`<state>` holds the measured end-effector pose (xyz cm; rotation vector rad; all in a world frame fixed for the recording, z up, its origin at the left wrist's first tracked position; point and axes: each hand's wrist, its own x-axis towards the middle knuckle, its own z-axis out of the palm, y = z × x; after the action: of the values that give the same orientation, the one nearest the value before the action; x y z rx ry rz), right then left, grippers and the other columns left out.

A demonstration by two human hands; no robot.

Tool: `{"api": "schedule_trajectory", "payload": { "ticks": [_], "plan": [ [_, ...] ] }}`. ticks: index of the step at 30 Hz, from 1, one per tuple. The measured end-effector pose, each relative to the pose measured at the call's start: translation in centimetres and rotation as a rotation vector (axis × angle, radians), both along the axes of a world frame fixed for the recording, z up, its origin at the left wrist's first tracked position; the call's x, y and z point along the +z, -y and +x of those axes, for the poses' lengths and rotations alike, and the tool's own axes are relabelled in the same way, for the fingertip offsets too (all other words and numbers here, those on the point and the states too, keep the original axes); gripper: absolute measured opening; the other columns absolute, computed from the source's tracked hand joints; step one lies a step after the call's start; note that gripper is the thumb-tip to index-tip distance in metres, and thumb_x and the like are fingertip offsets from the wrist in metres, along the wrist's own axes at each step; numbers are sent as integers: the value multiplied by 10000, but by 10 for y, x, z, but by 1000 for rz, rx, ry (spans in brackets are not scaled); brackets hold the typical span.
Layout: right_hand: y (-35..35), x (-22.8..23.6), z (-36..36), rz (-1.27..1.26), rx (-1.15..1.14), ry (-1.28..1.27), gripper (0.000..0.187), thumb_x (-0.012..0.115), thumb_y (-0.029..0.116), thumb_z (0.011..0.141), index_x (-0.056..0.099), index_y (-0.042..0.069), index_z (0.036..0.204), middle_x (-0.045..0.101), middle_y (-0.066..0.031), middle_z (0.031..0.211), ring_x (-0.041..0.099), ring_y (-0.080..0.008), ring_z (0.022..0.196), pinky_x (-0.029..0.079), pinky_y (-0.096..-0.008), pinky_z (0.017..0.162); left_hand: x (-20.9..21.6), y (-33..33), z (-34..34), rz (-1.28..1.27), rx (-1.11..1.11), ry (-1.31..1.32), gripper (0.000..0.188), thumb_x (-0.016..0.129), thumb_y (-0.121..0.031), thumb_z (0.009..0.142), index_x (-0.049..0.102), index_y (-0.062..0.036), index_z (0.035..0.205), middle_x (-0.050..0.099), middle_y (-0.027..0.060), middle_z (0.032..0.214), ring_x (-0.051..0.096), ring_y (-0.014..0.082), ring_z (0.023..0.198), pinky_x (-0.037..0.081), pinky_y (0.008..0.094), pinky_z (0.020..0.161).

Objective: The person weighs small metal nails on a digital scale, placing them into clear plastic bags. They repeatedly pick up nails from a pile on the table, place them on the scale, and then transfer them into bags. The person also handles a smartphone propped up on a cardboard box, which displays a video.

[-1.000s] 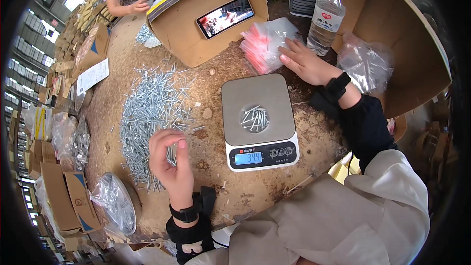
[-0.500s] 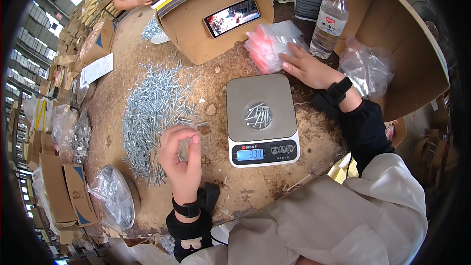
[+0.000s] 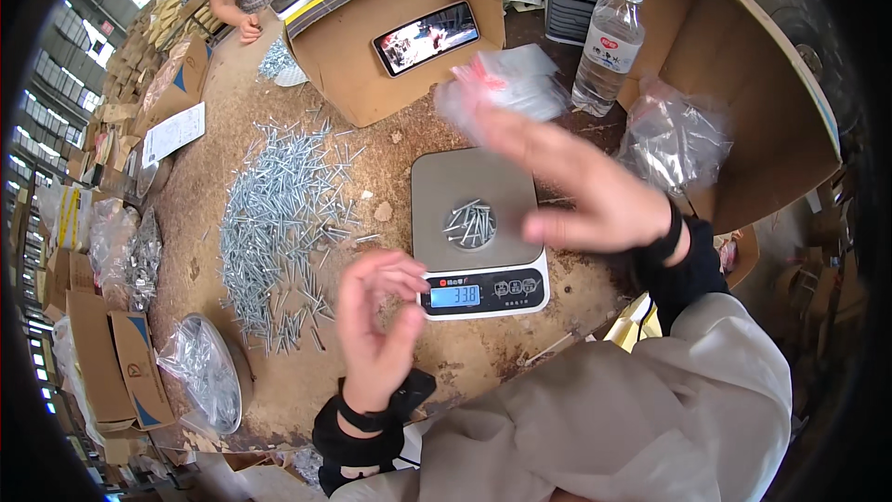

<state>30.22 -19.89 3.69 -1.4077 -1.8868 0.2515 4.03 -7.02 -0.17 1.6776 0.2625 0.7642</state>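
Right hand (image 3: 581, 191) is up over the flat grey digital kitchen scale (image 3: 476, 228), pinching a floppy clear plastic bag with a red strip (image 3: 506, 84); it's motion-blurred. Left hand (image 3: 376, 321) hangs by the scale's front edge, fingers curled to the thumb, but I can't tell if there's anything in the pinch. A small bundle of thin silver metal screws (image 3: 470, 223) sits on the steel platter, probably for weighing. The big loose heap of matching silver screws (image 3: 279, 223) lies left on the rough, chipped brown counter (image 3: 390, 177), within easy reach.
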Motion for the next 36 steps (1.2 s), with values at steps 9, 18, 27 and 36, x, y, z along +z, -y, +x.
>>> {"api": "schedule_trajectory", "payload": {
  "ticks": [9,18,27,36],
  "plan": [
    [10,-28,-68,186,50,478,693,778,286,730,582,95,1367,373,-83,1583,275,-288,1505,123,-585,1215,-5,25,-5,-60,141,-125,310,718,-73,899,588,28,1162,648,72,1013,608,123,933,494,261,723],
    [13,-24,-58,293,127,201,324,704,228,844,717,60,1121,634,-86,1227,578,-291,1230,366,-541,1109,-17,16,-2,93,142,85,124,603,-135,972,602,-12,976,626,117,900,597,215,834,483,341,762],
    [13,-25,-64,576,318,30,142,666,125,899,721,-4,923,596,-60,793,601,-197,761,599,-409,818,9,23,7,511,-451,-8,302,840,-233,706,576,-88,727,560,31,743,575,244,661,480,344,632],
    [20,-26,-65,505,401,51,112,624,6,877,718,63,900,670,-49,857,634,-166,880,627,-328,837,2,31,2,-79,-728,-111,140,675,-155,914,594,-43,893,563,112,816,571,350,731,436,432,624]
  ]
}}
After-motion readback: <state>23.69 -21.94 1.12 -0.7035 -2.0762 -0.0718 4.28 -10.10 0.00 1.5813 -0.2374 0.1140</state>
